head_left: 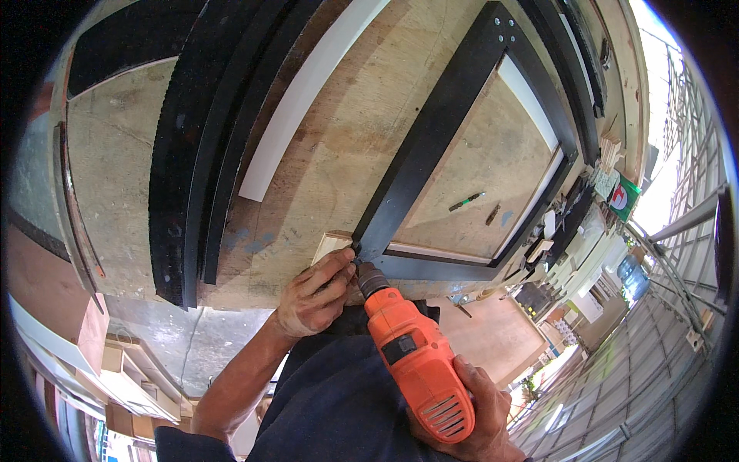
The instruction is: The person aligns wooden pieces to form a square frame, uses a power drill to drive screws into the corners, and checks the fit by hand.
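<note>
An orange power drill (419,358) is gripped by its handle in my right hand (486,404). Its dark chuck points at the near corner of a black rectangular frame (431,146), and the bit's tip is hard to see there. My left hand (309,299) is closed at that same corner, thumb and fingers pinched just beside the chuck. Whatever lies between those fingertips is too small to make out. A pale wood block (332,243) sticks out from behind the left fingers. Round metal marks (504,31) show at the frame's far corner.
The frame lies on a plywood worktable (339,162). Long black boards (202,154) and a white strip (300,96) lie to the left. Inside the frame are a green-and-black pen-like tool (466,202) and a small dark piece (493,214). Scraps and bags clutter the right.
</note>
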{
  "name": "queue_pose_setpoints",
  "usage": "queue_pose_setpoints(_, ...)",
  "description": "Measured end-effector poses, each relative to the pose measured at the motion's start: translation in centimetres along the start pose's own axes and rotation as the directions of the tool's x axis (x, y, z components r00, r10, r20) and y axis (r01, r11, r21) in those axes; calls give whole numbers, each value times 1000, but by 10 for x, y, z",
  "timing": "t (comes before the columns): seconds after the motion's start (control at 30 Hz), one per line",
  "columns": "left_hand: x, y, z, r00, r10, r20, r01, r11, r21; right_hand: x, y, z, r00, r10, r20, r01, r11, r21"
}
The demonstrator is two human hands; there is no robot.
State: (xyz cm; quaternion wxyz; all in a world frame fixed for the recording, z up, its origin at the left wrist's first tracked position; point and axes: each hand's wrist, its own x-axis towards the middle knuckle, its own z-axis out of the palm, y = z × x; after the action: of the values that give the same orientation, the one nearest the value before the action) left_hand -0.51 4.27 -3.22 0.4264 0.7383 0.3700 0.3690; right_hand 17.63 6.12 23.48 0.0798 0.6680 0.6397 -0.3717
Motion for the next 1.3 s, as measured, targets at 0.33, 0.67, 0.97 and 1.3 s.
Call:
queue_pose_setpoints(0.33,0,0,1,1000,5,-25,-5,1000,-10,0,-2,-1,1000,-11,13,11,1000,-19)
queue_pose_setpoints(0.67,2,1,3,999,16,-37,-15,999,28,-2,0,2,1000,-11,-5,11,1000,14)
queue_pose_setpoints(0.97,0,1,3,1000,1,-31,0,1000,16,0,-3,0,1000,3,18,-3,1000,-6)
queue_pose_setpoints(1.3,2,0,3,999,22,-43,-21,1000,16,1,-13,-10,994,100,33,-103,990,93)
